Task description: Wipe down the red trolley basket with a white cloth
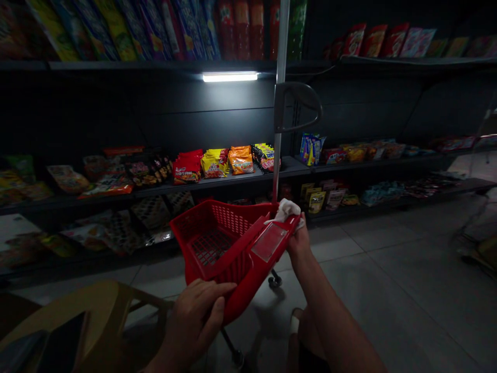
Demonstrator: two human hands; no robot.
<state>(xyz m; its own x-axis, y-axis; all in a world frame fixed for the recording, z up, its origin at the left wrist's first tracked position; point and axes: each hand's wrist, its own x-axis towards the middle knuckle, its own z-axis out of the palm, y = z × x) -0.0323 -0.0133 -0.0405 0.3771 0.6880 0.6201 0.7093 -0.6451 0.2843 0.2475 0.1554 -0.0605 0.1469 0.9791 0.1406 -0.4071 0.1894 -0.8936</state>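
A red plastic shopping basket (217,243) on small wheels is tipped toward me, its mesh inside facing up and bare. My left hand (196,316) grips its near lower corner, fingers curled round the rim. At the basket's far right corner my right hand (298,239) presses a crumpled white cloth (286,210) against the rim, fingers closed on it. A grey pull handle (280,109) rises on a metal pole from the basket's far side.
Dark shop shelves (240,178) stretch across the back, stocked with snack packets in red, yellow and orange under a strip light (230,76). A tan plastic chair (97,311) stands at lower left. Grey floor tiles (407,269) spread to the right.
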